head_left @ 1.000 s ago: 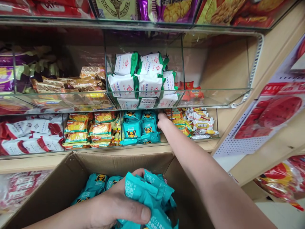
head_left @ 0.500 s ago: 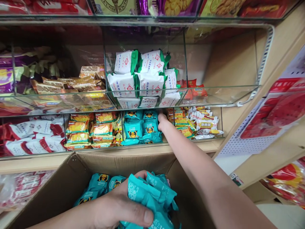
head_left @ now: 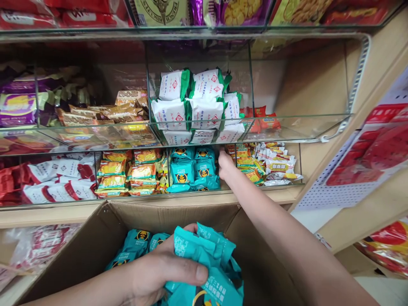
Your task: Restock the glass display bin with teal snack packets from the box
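Note:
My left hand (head_left: 161,272) is closed around a bunch of teal snack packets (head_left: 204,263) over an open cardboard box (head_left: 95,242) that holds more of the same packets. My right arm reaches up into the lower glass shelf. There my right hand (head_left: 225,163) rests against the right side of a stack of teal packets (head_left: 193,170). Its fingers are tucked behind the stack and hidden.
Glass dividers split the shelf into compartments. Orange packets (head_left: 127,174) lie left of the teal stack, mixed small packets (head_left: 264,163) right of it. White and green packets (head_left: 197,106) fill the shelf above. A red poster panel (head_left: 372,157) slants at right.
My right hand has drawn slightly back out along the teal stack. The view has shifted a little to the left. My left hand keeps its grip on the packets.

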The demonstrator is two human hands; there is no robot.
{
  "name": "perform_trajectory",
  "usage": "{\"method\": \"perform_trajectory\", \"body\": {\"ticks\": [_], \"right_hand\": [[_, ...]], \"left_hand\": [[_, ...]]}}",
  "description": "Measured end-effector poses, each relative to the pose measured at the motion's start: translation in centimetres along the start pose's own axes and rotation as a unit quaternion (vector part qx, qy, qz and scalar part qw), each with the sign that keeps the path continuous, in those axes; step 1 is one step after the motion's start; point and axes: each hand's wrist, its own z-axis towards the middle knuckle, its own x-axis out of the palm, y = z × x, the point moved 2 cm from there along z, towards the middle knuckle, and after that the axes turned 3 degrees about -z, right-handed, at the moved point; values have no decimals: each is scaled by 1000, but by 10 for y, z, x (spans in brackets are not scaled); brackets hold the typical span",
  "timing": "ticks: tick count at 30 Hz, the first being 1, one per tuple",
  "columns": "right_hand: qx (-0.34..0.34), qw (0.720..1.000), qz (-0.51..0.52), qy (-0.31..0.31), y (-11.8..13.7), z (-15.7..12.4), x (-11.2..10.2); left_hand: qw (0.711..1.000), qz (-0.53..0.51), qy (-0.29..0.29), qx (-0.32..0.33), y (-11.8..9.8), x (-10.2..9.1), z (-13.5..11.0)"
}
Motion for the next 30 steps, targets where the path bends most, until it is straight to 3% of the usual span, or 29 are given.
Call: {"method": "perform_trajectory", "body": {"ticks": [3, 5, 8, 11, 14, 16, 19, 22, 23, 26, 30], "right_hand": [[-90, 996, -14, 19, -12, -60, -20], [-180, 976, -65, 109, -20, -104, -34], [-187, 966, -126, 130, -31, -150, -56], [-156, 959, -126, 201, -36, -165, -66], [-149, 932, -164, 288, -37, -164, -68], [-177, 922, -204, 278, -35, -159, -69], [-234, 935, -201, 173, -24, -138, -65], [-285, 943, -144, 89, -10, -95, -45], [-272, 952, -127, 55, -6, -76, -36], [-138, 984, -109, -43, 0, -19, -9], [-93, 983, -108, -113, 4, 34, 11]], "left_hand": [[999, -25, -42, 1, -7, -1, -2], [996, -41, -74, 13, -11, -5, -3], [993, -49, -103, 24, -17, -8, -1], [992, -50, -111, 22, -20, -7, 1], [991, -50, -121, 20, -21, -3, 4], [989, -48, -137, 19, -20, -2, 5], [987, -45, -151, 15, -20, -1, 5], [988, -48, -145, 8, -20, 0, 6], [989, -48, -140, 6, -20, 1, 6], [992, -45, -117, 2, -19, 4, 5], [995, -36, -96, -5, -15, 4, 3]]}}
